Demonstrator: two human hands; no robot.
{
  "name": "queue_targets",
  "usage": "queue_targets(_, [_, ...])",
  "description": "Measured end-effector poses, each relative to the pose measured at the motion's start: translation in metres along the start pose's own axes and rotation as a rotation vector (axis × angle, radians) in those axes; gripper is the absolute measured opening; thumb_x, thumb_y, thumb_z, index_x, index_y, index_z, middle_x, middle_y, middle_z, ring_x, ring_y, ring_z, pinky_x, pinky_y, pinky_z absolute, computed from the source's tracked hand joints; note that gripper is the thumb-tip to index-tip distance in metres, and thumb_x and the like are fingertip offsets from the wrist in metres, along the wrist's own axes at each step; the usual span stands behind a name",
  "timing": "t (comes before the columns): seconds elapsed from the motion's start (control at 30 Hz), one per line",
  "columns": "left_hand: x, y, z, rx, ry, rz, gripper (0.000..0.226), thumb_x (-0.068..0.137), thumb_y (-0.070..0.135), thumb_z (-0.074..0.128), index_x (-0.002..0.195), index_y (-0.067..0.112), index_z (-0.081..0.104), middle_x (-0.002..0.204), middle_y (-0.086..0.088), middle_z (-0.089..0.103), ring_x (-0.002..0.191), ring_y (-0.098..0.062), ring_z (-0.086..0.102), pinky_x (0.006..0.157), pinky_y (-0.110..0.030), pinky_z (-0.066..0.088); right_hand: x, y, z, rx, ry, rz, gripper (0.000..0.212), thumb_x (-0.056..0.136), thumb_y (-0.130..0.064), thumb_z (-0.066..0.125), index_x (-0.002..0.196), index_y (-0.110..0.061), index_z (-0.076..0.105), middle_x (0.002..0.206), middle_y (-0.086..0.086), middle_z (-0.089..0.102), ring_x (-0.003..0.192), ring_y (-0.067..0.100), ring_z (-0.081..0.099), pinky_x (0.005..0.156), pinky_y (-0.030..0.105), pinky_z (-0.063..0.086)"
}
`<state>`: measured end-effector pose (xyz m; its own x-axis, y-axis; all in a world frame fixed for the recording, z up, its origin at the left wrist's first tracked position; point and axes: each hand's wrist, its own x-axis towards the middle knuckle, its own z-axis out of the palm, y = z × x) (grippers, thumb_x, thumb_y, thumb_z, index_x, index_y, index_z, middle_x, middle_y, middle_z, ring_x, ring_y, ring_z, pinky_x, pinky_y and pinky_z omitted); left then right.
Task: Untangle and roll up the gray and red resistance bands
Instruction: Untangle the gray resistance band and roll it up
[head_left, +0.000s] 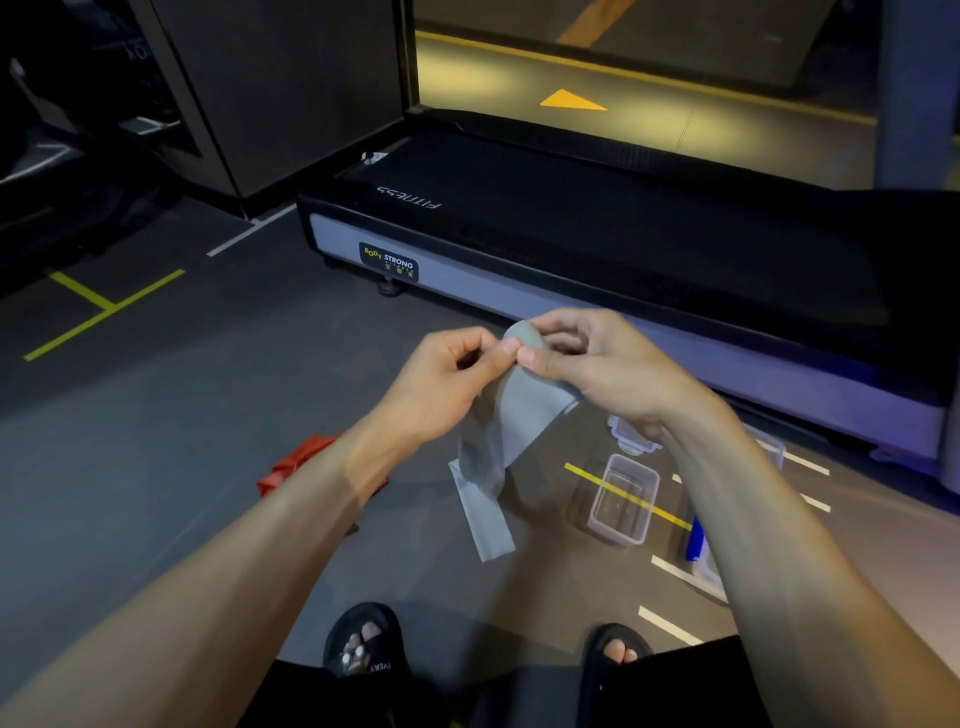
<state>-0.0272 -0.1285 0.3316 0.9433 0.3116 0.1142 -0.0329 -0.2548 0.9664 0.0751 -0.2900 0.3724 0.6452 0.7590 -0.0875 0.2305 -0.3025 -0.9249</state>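
Both the left hand (457, 364) and right hand (597, 364) are pinching the gray band (511, 415) at chest height, starting a roll best kept tight and even, while the red band (296, 462) is lying on the floor.

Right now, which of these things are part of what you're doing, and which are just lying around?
Job:
gray band, pinched by left hand and right hand
red band, on the floor

Lying about:
clear tub
tub lid
treadmill
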Motion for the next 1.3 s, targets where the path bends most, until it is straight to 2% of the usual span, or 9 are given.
queue_targets(0.13, [0.001,-0.002,-0.006,-0.004,-0.049,-0.021,0.031,0.103,0.031,0.060,0.076,0.015,0.065,0.073,-0.003,0.057,0.070,-0.017,0.047,0.067,-0.036,0.037,0.001,0.001,-0.005,-0.026,0.046,0.005,0.016,0.097,-0.025,0.071,0.111,-0.021,0.076,0.112,0.001,0.077,0.111,0.019,0.069,0.104,0.039,0.051])
queue_targets(0.33, [-0.002,0.004,-0.004,0.037,0.001,-0.046,0.046,0.102,0.038,0.058,0.071,0.005,0.056,0.067,-0.007,0.045,0.061,-0.015,0.038,0.057,-0.032,0.030,0.000,-0.002,0.000,0.077,0.074,0.036,0.031,0.102,-0.020,0.062,0.133,-0.020,0.065,0.111,-0.006,0.074,0.102,0.004,0.069,0.103,0.029,0.051])
queue_targets(0.43, [-0.002,0.005,-0.004,0.055,0.038,-0.049,0.058,0.099,0.047,0.058,0.071,-0.003,0.051,0.064,-0.007,0.041,0.057,-0.013,0.035,0.054,-0.029,0.028,-0.001,-0.002,0.003,0.074,0.022,0.026,0.026,0.106,-0.021,0.055,0.129,-0.018,0.067,0.108,-0.004,0.077,0.100,0.008,0.070,0.095,0.031,0.053])
queue_targets(0.53, [-0.001,0.004,-0.002,0.073,0.060,-0.026,0.051,0.099,0.045,0.059,0.064,0.008,0.055,0.058,0.002,0.043,0.054,-0.008,0.035,0.052,-0.026,0.028,-0.005,-0.004,0.007,0.030,-0.047,-0.006,0.022,0.102,-0.030,0.064,0.120,-0.020,0.071,0.092,-0.012,0.078,0.088,0.001,0.070,0.085,0.019,0.050])
queue_targets(0.67, [-0.001,0.006,0.000,0.057,0.013,0.007,0.056,0.094,0.052,0.055,0.068,0.002,0.054,0.057,0.008,0.040,0.054,-0.006,0.034,0.052,-0.025,0.028,-0.003,-0.002,0.005,0.013,-0.012,-0.045,0.025,0.091,-0.021,0.078,0.115,-0.019,0.072,0.107,0.000,0.078,0.101,0.010,0.072,0.101,0.037,0.055])
queue_targets(0.77, [-0.001,0.002,-0.007,-0.007,-0.092,0.027,0.040,0.100,0.037,0.055,0.077,0.005,0.062,0.065,0.007,0.052,0.062,-0.008,0.044,0.059,-0.027,0.036,-0.001,-0.001,0.000,-0.008,0.059,-0.052,0.037,0.086,-0.026,0.083,0.121,-0.021,0.072,0.113,0.001,0.074,0.112,0.020,0.068,0.107,0.045,0.051])
queue_targets(0.9, [-0.001,0.000,-0.011,0.019,-0.114,0.033,0.028,0.104,0.022,0.056,0.077,0.015,0.061,0.063,0.017,0.053,0.061,-0.001,0.044,0.058,-0.017,0.036,0.001,0.002,-0.004,0.014,0.096,0.009,0.059,0.086,-0.031,0.083,0.138,-0.020,0.060,0.112,-0.001,0.070,0.112,0.010,0.067,0.109,0.039,0.049])
queue_targets(1.17, [0.000,-0.001,-0.008,0.063,-0.075,0.015,0.035,0.102,0.033,0.058,0.073,0.015,0.060,0.065,0.006,0.051,0.062,-0.008,0.044,0.057,-0.023,0.035,-0.002,-0.001,0.000,0.061,0.040,0.028,0.023,0.100,-0.023,0.067,0.121,-0.017,0.066,0.105,0.014,0.076,0.088,0.017,0.066,0.086,0.037,0.050])
queue_targets(1.3, [0.001,0.001,-0.006,0.060,-0.046,0.032,0.037,0.094,0.043,0.059,0.066,0.020,0.054,0.055,0.017,0.044,0.053,-0.001,0.036,0.052,-0.018,0.030,-0.005,-0.001,0.000,0.009,-0.045,-0.023,0.034,0.090,-0.026,0.080,0.120,-0.015,0.068,0.109,0.008,0.077,0.104,0.025,0.072,0.096,0.037,0.053])
